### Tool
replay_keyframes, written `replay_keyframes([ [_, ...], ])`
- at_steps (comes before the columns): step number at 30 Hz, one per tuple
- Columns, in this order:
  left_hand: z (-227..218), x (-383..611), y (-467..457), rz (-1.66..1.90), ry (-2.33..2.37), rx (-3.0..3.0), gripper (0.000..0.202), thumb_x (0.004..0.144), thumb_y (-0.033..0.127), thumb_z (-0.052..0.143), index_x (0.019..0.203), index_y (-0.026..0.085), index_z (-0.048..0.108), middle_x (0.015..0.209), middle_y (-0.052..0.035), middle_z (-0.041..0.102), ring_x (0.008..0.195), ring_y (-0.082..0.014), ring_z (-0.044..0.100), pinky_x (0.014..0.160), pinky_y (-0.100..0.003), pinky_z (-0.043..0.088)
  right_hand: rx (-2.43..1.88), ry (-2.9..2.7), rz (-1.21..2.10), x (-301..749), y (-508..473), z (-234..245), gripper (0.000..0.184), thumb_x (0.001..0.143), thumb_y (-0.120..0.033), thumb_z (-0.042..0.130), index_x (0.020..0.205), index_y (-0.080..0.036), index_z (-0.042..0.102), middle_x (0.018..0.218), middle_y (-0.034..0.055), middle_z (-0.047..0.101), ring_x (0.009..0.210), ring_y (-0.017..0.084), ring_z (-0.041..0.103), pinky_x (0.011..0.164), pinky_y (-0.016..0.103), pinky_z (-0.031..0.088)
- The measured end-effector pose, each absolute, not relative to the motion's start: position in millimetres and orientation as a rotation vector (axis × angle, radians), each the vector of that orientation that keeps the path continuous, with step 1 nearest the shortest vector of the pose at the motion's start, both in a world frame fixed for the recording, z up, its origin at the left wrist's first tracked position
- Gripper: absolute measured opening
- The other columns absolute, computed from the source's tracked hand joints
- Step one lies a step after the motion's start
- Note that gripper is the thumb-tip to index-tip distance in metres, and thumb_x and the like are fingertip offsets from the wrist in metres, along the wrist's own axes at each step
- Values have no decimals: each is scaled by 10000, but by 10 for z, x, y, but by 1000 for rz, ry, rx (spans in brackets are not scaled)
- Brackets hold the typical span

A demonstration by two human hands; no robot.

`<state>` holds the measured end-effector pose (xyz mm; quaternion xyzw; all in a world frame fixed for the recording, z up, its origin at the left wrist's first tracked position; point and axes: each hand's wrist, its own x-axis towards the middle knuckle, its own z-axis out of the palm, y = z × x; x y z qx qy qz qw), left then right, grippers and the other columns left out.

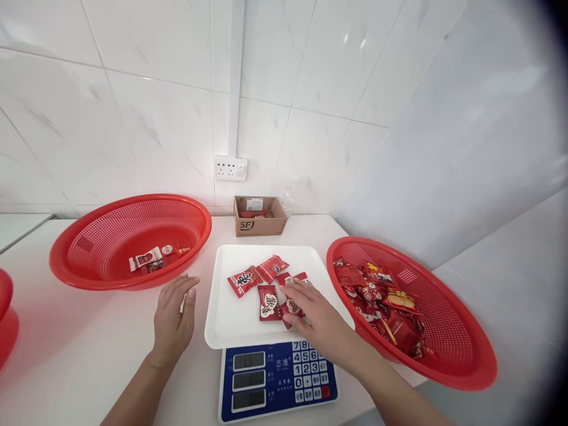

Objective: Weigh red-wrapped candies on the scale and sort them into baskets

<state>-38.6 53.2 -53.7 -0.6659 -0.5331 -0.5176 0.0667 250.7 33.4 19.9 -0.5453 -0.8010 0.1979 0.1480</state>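
Observation:
On the white tray (231,322) of a blue weighing scale (279,381) lie several small red printed packets. One packet with dark characters (242,281) is at the left, and another red packet (272,268) touches it from behind. Nearer the front is a dark red packet with a pale round label (268,303). My right hand (315,310) rests over the packets at the tray's right, fingers stretched and thumb apart, partly covering a labelled packet (291,306). Left of the tray, my left hand (175,310) hovers empty, its thumb apart from the fingers.
A red perforated basket (89,225) at the left holds a few packets. The right red basket (461,331) contains many red packets (377,302). Behind the tray stands a small cardboard box (261,226) with red packets inside, below a wall socket (231,168).

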Motion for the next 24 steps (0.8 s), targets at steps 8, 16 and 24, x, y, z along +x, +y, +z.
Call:
replay_keyframes([
  [8, -509, -382, 525, -1560, -1593, -2003, 218, 908, 215, 421, 1018, 181, 607, 993, -88, 665, 1018, -222, 582, 895, -378, 457, -1522, -2330, 473, 2282, 289, 270, 407, 889, -356, 493, 1271, -232, 551, 1424, 114, 429, 1343, 292, 318, 1055, 536, 306],
  [16, -494, -355, 517, -1576, -1568, -2014, 219, 911, 232, 417, 1009, 192, 608, 982, -87, 662, 1012, -229, 587, 892, -401, 457, -1331, -2534, 196, 1643, 534, 265, 463, 900, -334, 486, 1349, -230, 436, 1395, 132, 459, 1334, 330, 308, 1048, 620, 199],
  [24, -426, -342, 471, -1626, -1520, -2023, 206, 905, 217, 430, 1020, 197, 600, 989, -89, 655, 1019, -233, 578, 910, -412, 443, -1253, -2475, 225, 1614, 578, 244, 346, 877, -96, 397, 1146, -191, 593, 1180, 83, 642, 1062, 216, 581, 910, 362, 425],
])
